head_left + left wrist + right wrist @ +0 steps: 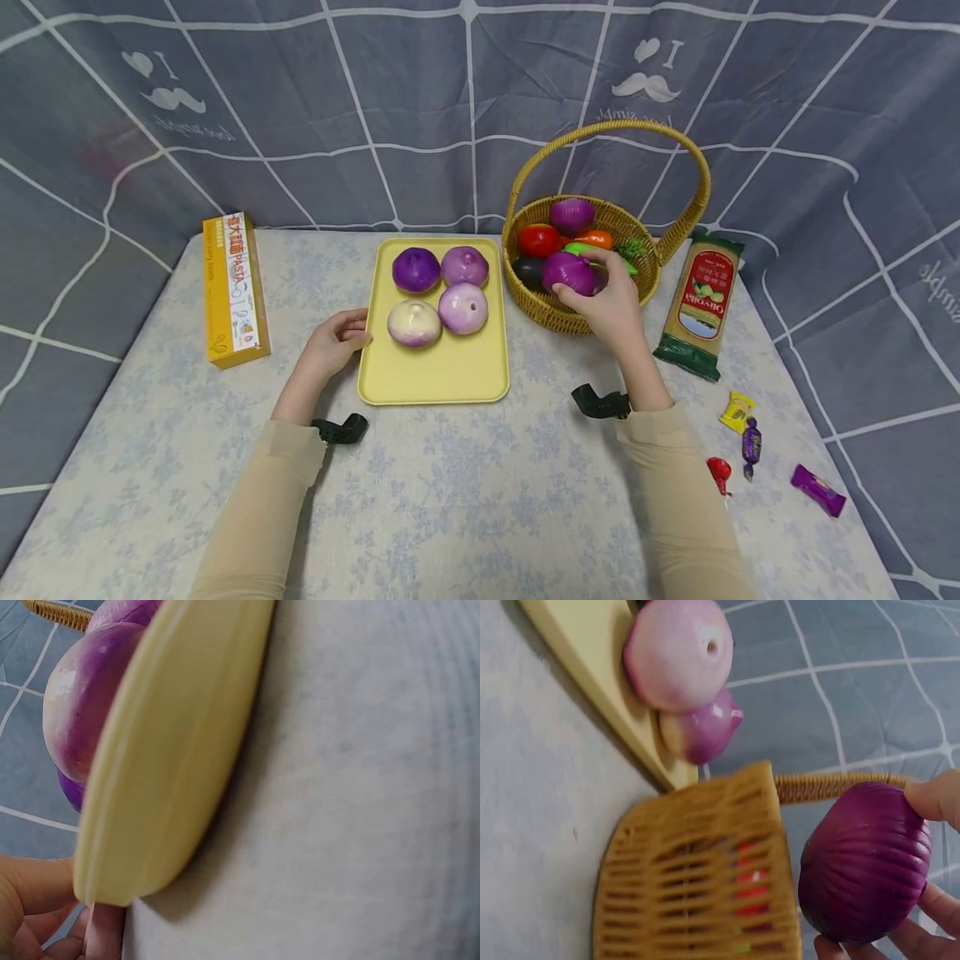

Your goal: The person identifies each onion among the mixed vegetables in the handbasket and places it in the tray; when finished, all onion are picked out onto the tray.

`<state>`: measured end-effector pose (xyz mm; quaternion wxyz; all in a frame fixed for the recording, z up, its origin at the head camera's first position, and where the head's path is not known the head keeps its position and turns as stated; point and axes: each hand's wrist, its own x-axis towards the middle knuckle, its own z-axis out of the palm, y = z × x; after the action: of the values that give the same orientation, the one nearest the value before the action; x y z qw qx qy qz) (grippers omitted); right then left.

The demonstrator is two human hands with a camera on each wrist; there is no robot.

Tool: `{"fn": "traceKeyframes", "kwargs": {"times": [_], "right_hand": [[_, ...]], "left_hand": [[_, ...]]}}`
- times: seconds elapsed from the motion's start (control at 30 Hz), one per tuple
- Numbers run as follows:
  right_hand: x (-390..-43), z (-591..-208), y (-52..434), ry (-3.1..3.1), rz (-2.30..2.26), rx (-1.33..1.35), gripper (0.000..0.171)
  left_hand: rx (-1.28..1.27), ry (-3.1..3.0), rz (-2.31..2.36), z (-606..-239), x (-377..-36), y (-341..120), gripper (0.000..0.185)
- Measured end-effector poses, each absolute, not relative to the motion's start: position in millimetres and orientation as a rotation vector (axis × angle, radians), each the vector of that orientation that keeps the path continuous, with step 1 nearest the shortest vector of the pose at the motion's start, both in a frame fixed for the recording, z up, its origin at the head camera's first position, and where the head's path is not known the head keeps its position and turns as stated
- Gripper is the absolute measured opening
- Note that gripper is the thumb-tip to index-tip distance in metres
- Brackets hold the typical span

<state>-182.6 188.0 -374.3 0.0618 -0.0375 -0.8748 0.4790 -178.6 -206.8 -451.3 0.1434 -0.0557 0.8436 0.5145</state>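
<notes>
Floral grey tablecloth (465, 500) covers table, checked backdrop behind. Yellow tray (435, 375) at centre carries four onions (438, 292), purple to pale. Wicker basket (570, 312) with tall handle stands just right of tray, filled with vegetables. Pasta box (234, 287) lies far left, spaghetti packet (699, 304) right of basket, wrapped sweets (750, 442) near right edge. Right hand (611, 304) grips purple onion (568, 272) over basket's front rim, fingers curled round it. Left hand (337, 337) rests against tray's left edge, fingers loosely bent, holding nothing.
</notes>
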Motion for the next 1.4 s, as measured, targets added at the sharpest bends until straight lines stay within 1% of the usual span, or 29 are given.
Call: {"fn": "traceKeyframes", "kwargs": {"times": [0.3,0.73,1.13,1.4], "right_hand": [[-169,-380,160,-2.545,1.557,0.055,0.064],[-148,-408,102,-2.592,1.709,0.296,0.060],[-132,-428,61,-2.685,1.688,0.588,0.056],[-130,-438,49,-2.783,1.577,0.666,0.056]], "left_hand": [[-0.167,2.406,1.496,-451,-178,-207,0.053],[-0.156,2.435,1.465,-456,-178,-210,0.052],[-0.138,2.486,1.430,-454,-177,-208,0.051],[-0.144,2.492,1.401,-451,-169,-209,0.051]]}}
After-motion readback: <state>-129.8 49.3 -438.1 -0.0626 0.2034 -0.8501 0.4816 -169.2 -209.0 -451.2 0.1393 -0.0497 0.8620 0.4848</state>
